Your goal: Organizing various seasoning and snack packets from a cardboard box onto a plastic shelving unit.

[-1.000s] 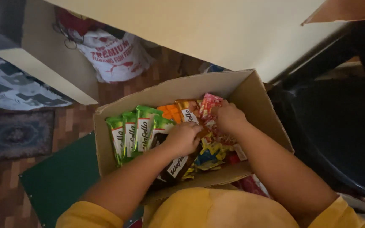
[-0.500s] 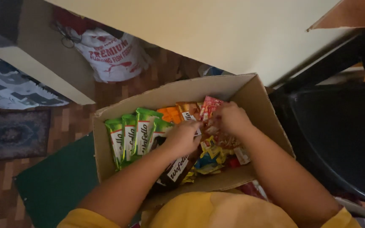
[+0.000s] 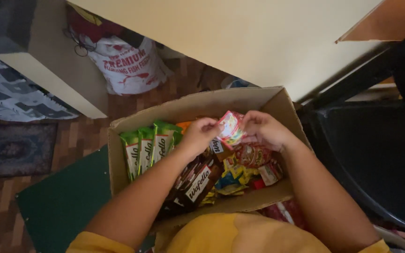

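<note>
**Small pink packet lifted above a box of snacks**

Both our hands have risen out of the snack pile since a second ago, bringing a small pink packet point(image 3: 231, 127) up with them. It looks flat and shiny, pink with pale and red patches, held above the middle of the cardboard box point(image 3: 263, 96), nearer its far edge. Our left hand point(image 3: 198, 136) pinches its left side; our right hand point(image 3: 263, 129) pinches its right side. We judge this the sorting step, and the next move calls for a steady two-handed grip. Below lie brown wafer packs point(image 3: 198, 183) and loose mixed sweets point(image 3: 251, 161); green wafer packs point(image 3: 148, 147) stand along the left edge.
</note>
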